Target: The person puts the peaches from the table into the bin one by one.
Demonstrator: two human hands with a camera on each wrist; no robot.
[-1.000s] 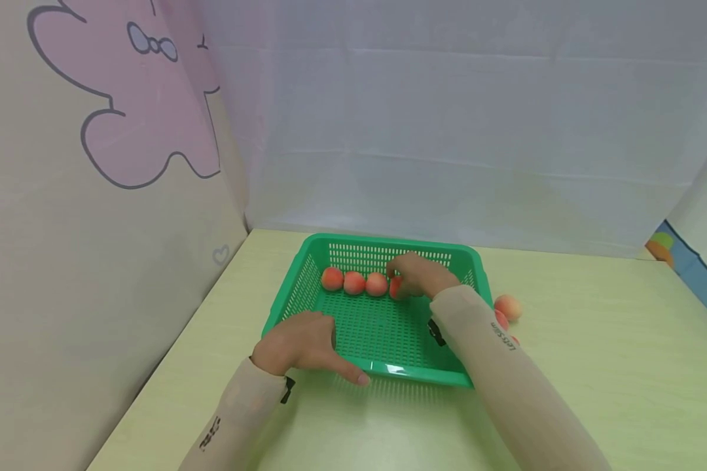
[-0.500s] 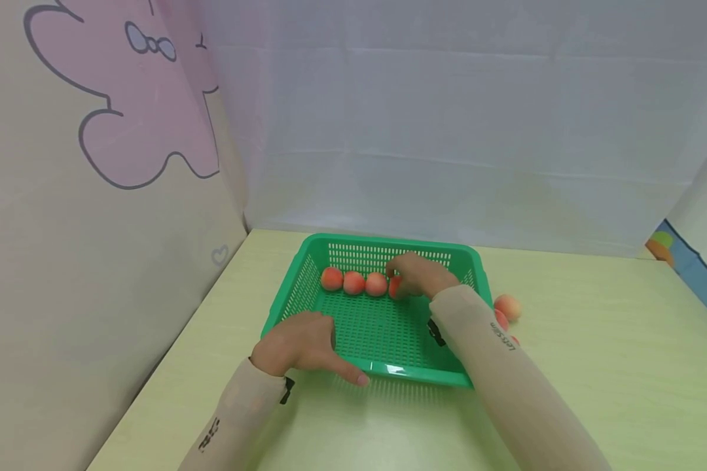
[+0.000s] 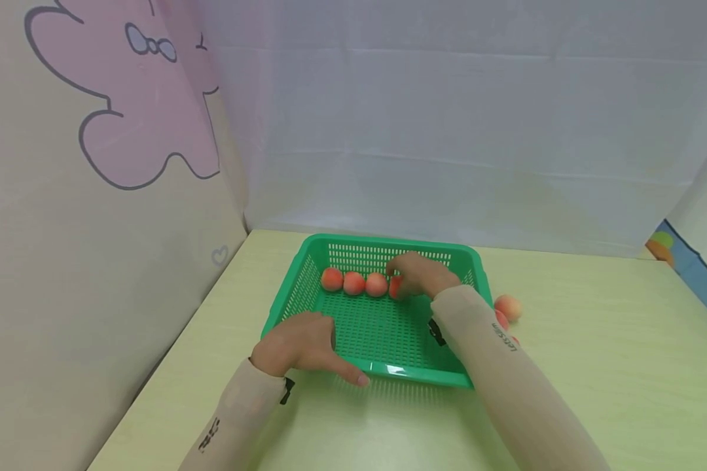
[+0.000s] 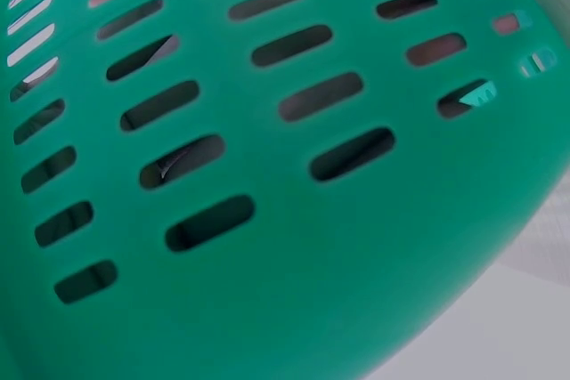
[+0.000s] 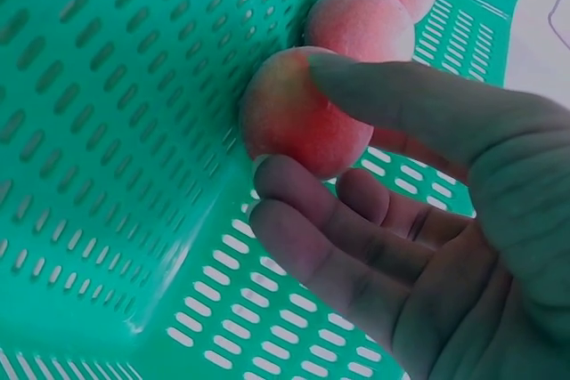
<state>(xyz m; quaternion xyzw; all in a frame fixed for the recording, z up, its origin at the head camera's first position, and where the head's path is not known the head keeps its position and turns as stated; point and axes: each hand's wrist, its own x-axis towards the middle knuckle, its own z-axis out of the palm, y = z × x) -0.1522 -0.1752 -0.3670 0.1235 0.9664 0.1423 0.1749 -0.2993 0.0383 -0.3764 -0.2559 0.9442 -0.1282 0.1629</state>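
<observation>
A green slotted plastic basket (image 3: 383,373) stands on the table. Along its far wall lies a row of reddish peaches (image 3: 354,284). My right hand (image 3: 422,275) reaches inside and holds the rightmost peach (image 5: 294,131), thumb on its upper side and fingers around its lower side in the right wrist view. That peach sits close to the far wall, beside its neighbour (image 5: 361,24). At the near left corner my left hand (image 3: 299,343) grips the basket rim, thumb stretched along the front. The left wrist view is filled by the basket wall (image 4: 294,229), with bits of skin showing through its slots.
Outside the basket on the right, a paler peach (image 3: 508,307) lies on the light wooden table (image 3: 595,353). Further red peaches (image 3: 501,320) there are partly hidden by the right sleeve. A fabric wall (image 3: 448,150) rises behind the table, and a printed one stands left.
</observation>
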